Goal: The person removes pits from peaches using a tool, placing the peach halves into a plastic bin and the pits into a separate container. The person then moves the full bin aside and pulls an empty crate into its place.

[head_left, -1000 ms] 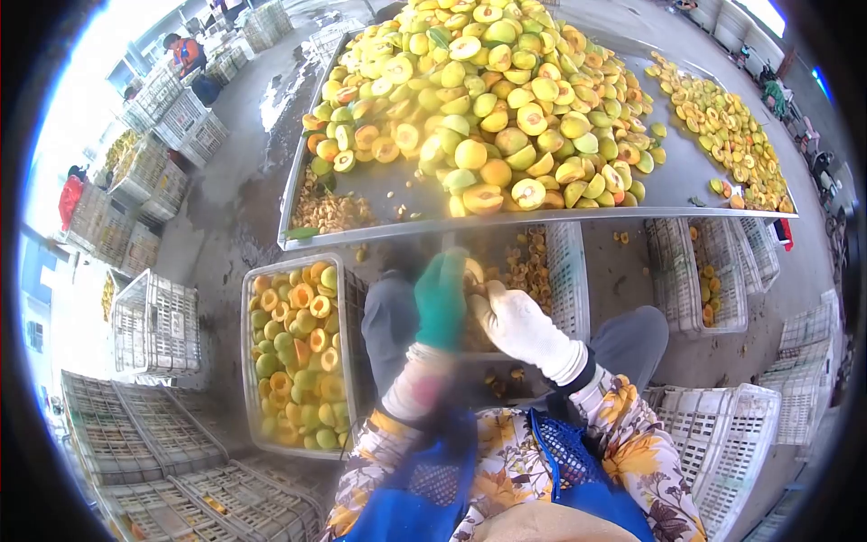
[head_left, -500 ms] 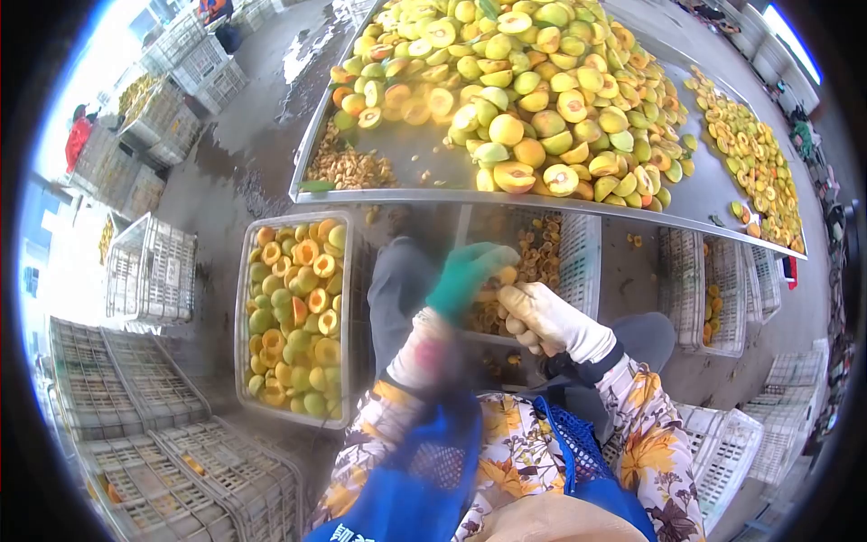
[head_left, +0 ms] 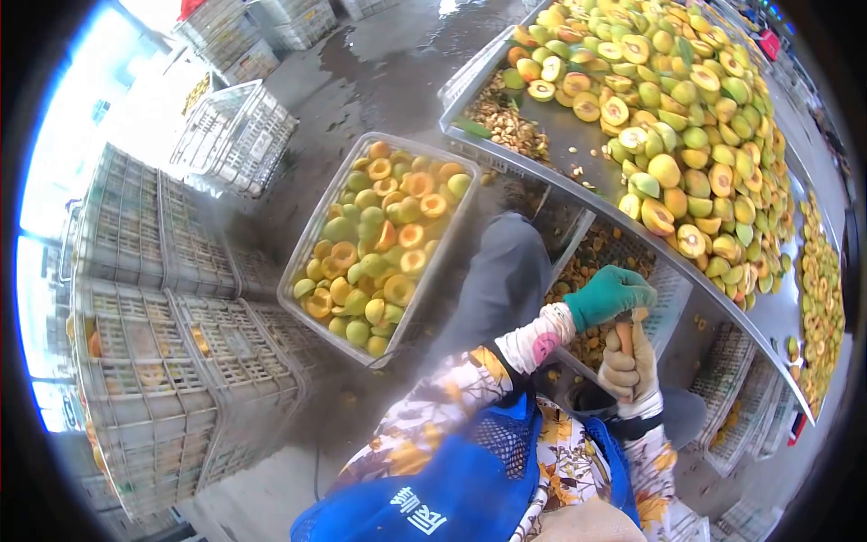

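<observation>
My left hand (head_left: 612,296), in a green glove, is over a crate of pits and fruit scraps (head_left: 587,248). Its fingers are bent and pressed together; what they hold, if anything, is hidden. Just below it, my right hand (head_left: 627,366) in a cream glove is closed around a small tool with a brown handle (head_left: 625,337). The tool's working end is not clear. Beyond both hands, a metal table (head_left: 578,149) carries a big heap of halved yellow-green fruit (head_left: 713,154), with a small pile of pits (head_left: 510,126) at its near left corner.
To my left stands a crate (head_left: 296,262) filled with pitted fruit halves (head_left: 379,239). Stacked plastic crates (head_left: 172,352) rise farther left, with another white crate (head_left: 239,140) behind. More crates (head_left: 731,379) sit under the table's right side. The floor (head_left: 370,77) is wet.
My view has turned left, so the table and crates shift right in the picture. My left hand held a yellow-orange fruit near the right hand; that fruit no longer shows.
</observation>
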The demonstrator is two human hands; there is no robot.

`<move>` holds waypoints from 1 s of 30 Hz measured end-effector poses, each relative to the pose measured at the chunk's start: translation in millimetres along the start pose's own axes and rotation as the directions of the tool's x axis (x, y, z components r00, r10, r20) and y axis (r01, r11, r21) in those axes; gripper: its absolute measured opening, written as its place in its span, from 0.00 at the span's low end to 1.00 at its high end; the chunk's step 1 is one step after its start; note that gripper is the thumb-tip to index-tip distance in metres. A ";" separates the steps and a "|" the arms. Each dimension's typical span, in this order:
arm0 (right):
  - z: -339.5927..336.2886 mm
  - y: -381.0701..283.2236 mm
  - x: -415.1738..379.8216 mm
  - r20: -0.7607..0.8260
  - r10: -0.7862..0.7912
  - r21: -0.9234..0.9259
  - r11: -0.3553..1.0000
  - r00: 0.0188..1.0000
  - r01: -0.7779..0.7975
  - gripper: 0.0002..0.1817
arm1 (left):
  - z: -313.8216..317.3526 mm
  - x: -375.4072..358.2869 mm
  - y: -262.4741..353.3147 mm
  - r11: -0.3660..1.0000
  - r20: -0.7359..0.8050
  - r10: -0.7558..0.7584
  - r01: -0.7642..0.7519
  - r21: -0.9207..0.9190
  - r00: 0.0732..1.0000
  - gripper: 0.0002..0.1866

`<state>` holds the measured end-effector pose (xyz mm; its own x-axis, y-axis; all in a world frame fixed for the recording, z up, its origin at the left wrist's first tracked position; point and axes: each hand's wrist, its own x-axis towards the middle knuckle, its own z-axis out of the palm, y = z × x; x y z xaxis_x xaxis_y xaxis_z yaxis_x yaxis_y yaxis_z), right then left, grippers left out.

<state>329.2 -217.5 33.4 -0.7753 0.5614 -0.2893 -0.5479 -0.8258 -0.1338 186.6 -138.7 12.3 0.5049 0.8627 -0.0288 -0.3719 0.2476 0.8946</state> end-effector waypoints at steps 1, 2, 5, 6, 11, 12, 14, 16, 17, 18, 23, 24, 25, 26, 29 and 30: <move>-9.7 5.1 8.5 0.176 -0.030 0.050 0.999 0.984 0.022 0.28 | -1.1 -2.3 0.4 0.998 -0.046 -0.020 0.016 -0.066 0.999 0.12; -6.9 10.6 14.9 0.175 -0.088 0.067 0.995 0.981 0.077 0.28 | -5.6 -0.6 -7.9 0.973 -0.255 0.230 -0.216 0.079 0.939 0.11; 3.5 28.8 25.1 0.135 -0.174 0.050 0.984 0.976 0.169 0.23 | -40.5 0.8 -21.5 0.847 -0.624 0.514 -0.461 0.264 0.588 0.09; -16.7 29.8 22.3 -0.021 -0.285 -0.510 0.828 0.958 0.235 0.23 | -75.0 -15.2 -0.8 0.907 -0.720 0.316 -0.420 0.037 0.618 0.09; -88.1 20.8 21.1 -0.082 -0.709 -0.678 -0.475 0.701 -0.560 0.18 | -227.1 -161.1 44.0 0.268 -0.434 0.781 0.386 0.883 0.450 0.10; -100.6 20.5 17.3 -0.148 -0.728 -0.620 -0.460 0.670 -0.636 0.17 | -255.0 -191.3 36.9 0.432 -0.563 0.750 0.387 0.814 0.346 0.11; -114.3 25.3 15.0 -0.070 -0.692 -0.647 -0.516 0.718 -0.561 0.17 | -295.6 -254.7 4.0 -0.152 -0.533 0.580 0.724 0.673 0.617 0.16; -132.7 24.7 12.1 0.022 -0.610 -0.625 -0.627 0.792 -0.465 0.16 | -292.0 -268.1 -29.0 0.164 -0.861 0.308 0.869 0.468 0.405 0.26; -141.9 25.7 10.3 0.109 -0.540 -0.543 -0.736 0.835 -0.405 0.09 | -303.9 -280.8 -75.9 -0.084 -0.723 0.477 0.845 0.528 0.499 0.33; -144.5 24.4 9.4 0.182 -0.461 -0.440 -0.828 0.868 -0.348 0.04 | -289.1 -272.6 -63.9 0.081 -0.783 0.403 0.833 0.547 0.475 0.36; -90.4 8.8 42.7 -0.023 -0.903 -0.605 -0.329 0.429 -0.725 0.14 | -273.8 -239.8 -46.4 -0.139 -0.892 0.201 0.913 0.382 0.404 0.46; -129.3 5.2 33.3 -0.167 -0.843 -0.552 -0.350 0.511 -0.757 0.14 | -261.8 -237.2 -29.6 -0.186 -0.906 0.167 0.914 0.360 0.390 0.46; -184.2 5.4 15.4 -0.318 -0.758 -0.504 -0.374 0.570 -0.779 0.14 | -261.0 -237.5 -18.6 -0.152 -0.863 0.243 0.896 0.417 0.443 0.41; -211.2 -1.7 11.6 -0.444 -0.660 -0.465 -0.408 0.606 -0.786 0.15 | -267.1 -225.9 -2.9 -0.115 -0.805 0.337 0.870 0.480 0.489 0.36; -167.4 2.0 16.8 -0.406 -0.750 -0.512 -0.287 0.522 -0.810 0.19 | -192.3 -117.0 59.4 0.502 -0.475 0.582 0.167 0.848 0.660 0.18; -145.1 -4.1 23.5 -0.375 -0.772 -0.538 -0.269 0.513 -0.799 0.20 | -148.9 -70.3 72.7 0.639 -0.381 0.499 -0.033 0.769 0.778 0.16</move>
<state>358.7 -208.9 -110.4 0.1434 0.9050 -0.4005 0.9356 -0.2559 -0.2432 8.1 -115.7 13.0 -0.0898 0.9630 0.2542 0.3445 -0.2094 0.9151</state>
